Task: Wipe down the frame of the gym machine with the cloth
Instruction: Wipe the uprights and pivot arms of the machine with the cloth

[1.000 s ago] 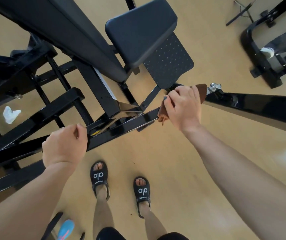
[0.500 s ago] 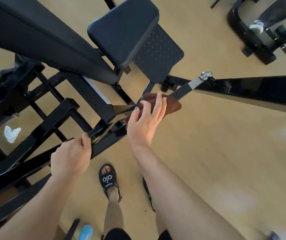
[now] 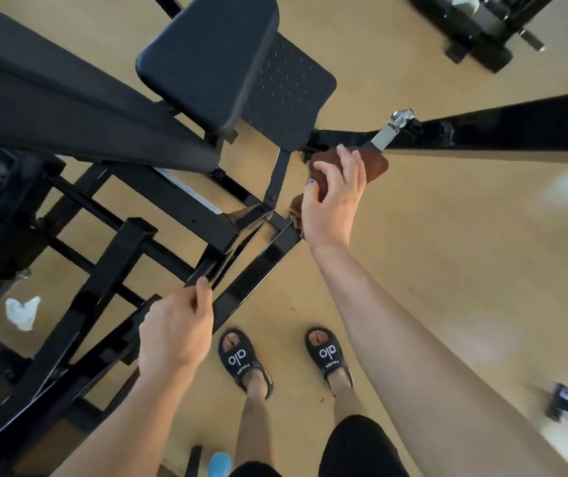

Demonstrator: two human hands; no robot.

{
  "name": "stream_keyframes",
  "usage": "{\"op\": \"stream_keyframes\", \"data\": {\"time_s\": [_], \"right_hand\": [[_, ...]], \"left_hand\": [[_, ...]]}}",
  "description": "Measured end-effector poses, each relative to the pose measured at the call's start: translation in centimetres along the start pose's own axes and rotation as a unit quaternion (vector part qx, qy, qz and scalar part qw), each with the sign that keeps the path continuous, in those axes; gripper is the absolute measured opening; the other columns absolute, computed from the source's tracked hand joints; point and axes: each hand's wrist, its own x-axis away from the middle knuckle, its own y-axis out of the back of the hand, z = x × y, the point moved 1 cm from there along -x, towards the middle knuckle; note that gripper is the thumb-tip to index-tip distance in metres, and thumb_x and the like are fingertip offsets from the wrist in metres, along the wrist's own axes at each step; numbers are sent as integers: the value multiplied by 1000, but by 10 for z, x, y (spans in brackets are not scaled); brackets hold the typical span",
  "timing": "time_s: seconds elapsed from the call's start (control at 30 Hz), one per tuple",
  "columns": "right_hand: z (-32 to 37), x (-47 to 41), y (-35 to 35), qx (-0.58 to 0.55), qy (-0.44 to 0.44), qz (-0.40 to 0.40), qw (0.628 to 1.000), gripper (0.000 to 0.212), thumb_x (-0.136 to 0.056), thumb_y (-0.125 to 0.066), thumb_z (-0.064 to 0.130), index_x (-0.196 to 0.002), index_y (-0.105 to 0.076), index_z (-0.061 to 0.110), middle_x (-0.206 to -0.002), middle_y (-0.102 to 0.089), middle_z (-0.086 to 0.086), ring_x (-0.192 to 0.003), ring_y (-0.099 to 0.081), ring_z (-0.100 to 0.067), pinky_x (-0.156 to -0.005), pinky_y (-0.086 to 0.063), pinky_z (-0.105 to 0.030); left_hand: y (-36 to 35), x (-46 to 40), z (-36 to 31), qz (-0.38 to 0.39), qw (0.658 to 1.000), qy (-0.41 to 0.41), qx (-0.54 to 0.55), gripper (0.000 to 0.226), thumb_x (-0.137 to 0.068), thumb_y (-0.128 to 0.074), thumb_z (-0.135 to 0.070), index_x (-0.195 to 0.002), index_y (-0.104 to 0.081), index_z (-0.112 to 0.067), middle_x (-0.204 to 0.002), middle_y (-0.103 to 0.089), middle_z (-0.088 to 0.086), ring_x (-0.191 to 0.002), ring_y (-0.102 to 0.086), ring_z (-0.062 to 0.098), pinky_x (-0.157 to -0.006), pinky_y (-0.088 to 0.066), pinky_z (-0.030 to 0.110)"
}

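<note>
1. Below the padded seat of a black gym machine, a person stands on a tan floor and looks straight down at both bare hands and their sandalled feet.

2. Right hand: it lies on a brown cloth, fingers curled over the bunched fabric and thumb tucked against its near edge, so the cloth is gripped and pressed onto the metal rather than held flat.

3. Cloth position: it sits at the junction where several bars of the machine frame meet, just beside a silver pin fitting at the end of a long black arm bar.

4. Key relation: a glossy frame bar runs diagonally from the cloth down and left toward the left hand. Its long axis points from upper right to lower left, so the unwiped length lies toward the person's left and nearer their body.

5. Left hand: it is wrapped around the lower part of that frame, fingers curled over the bar's far side and thumb on top, apparently steadying the body. It holds no cloth.

6. Judgement: the right hand is the one placed to wipe, and a stroke along the bar would draw it toward the left hand.

7. Elsewhere: a crumpled white tissue lies on the floor under the frame, well apart from both hands.
</note>
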Motion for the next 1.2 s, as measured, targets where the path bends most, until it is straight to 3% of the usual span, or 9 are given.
{"op": "stream_keyframes", "data": {"time_s": [0.1,0.23,0.43,0.5,0.6,0.73,0.97,1.1,1.2], "right_hand": [[17,43,-16,1,-32,-27,999,36,-97,-59,4,-133,-63,7,-164,-34,-6,-156,-16,-23,-128,-19,-39],[30,104,-31,15,-28,7,999,43,-101,-57,11,-144,-56,10,-167,-27,0,-157,-9,-16,-125,0,-24],[4,27,-2,98,42,60,992,45,-99,-58,21,-143,-56,9,-158,-40,-1,-153,-21,-17,-121,-26,-34],[-8,-28,11,125,21,56,990,44,-100,-55,20,-142,-55,8,-158,-38,-1,-154,-18,-18,-123,-29,-37],[-17,-81,21,157,-16,55,986,42,-100,-51,19,-140,-54,6,-160,-35,-1,-155,-14,-17,-122,-30,-36],[-5,-58,9,155,-37,6,987,42,-99,-48,10,-140,-53,7,-166,-27,-2,-157,-9,-19,-118,-32,-34],[17,54,-19,138,3,31,990,41,-99,-56,16,-139,-57,6,-165,-29,-8,-157,-13,-25,-122,-31,-46],[12,40,-11,155,30,84,984,41,-103,-50,23,-140,-57,8,-164,-33,-6,-157,-12,-20,-122,-32,-47],[0,-1,3,179,44,106,977,39,-102,-47,27,-136,-60,12,-158,-40,-2,-155,-14,-17,-119,-35,-48]], "left_hand": [[0,1,-1,-8,1000,-13,-13,67,-105,-23,-54,-52,-49,-22,-39,-51,-7,-36,-54,3,-32,-26,14],[1,3,-3,-8,1000,1,-3,64,-106,-29,-50,-52,-50,-21,-38,-50,-5,-38,-55,4,-32,-28,17],[2,3,-4,-17,999,7,-27,63,-106,-29,-47,-51,-49,-22,-36,-47,-5,-46,-57,-9,-30,-23,8],[2,2,-4,-11,1000,2,-25,63,-106,-31,-46,-52,-51,-22,-36,-48,-5,-43,-58,-3,-29,-26,10],[1,3,-5,-3,1000,-5,-17,61,-107,-34,-42,-53,-52,-20,-37,-49,-4,-31,-52,12,-30,-42,25],[2,1,-6,-2,1000,-16,-19,58,-106,-36,-38,-52,-49,-22,-38,-48,-6,-32,-50,12,-35,-38,23],[2,0,-8,27,996,-46,-72,60,-109,-26,-37,-55,-48,-21,-42,-47,-7,-35,-49,9,-40,-31,18],[11,-1,-18,43,990,-45,-127,65,-108,-18,-44,-57,-51,-19,-44,-51,-5,-37,-53,10,-42,-42,21],[8,-18,-49,14,998,-49,-41,61,-107,-23,-47,-60,-52,-22,-48,-53,-6,-44,-56,7,-45,-42,22]]}}
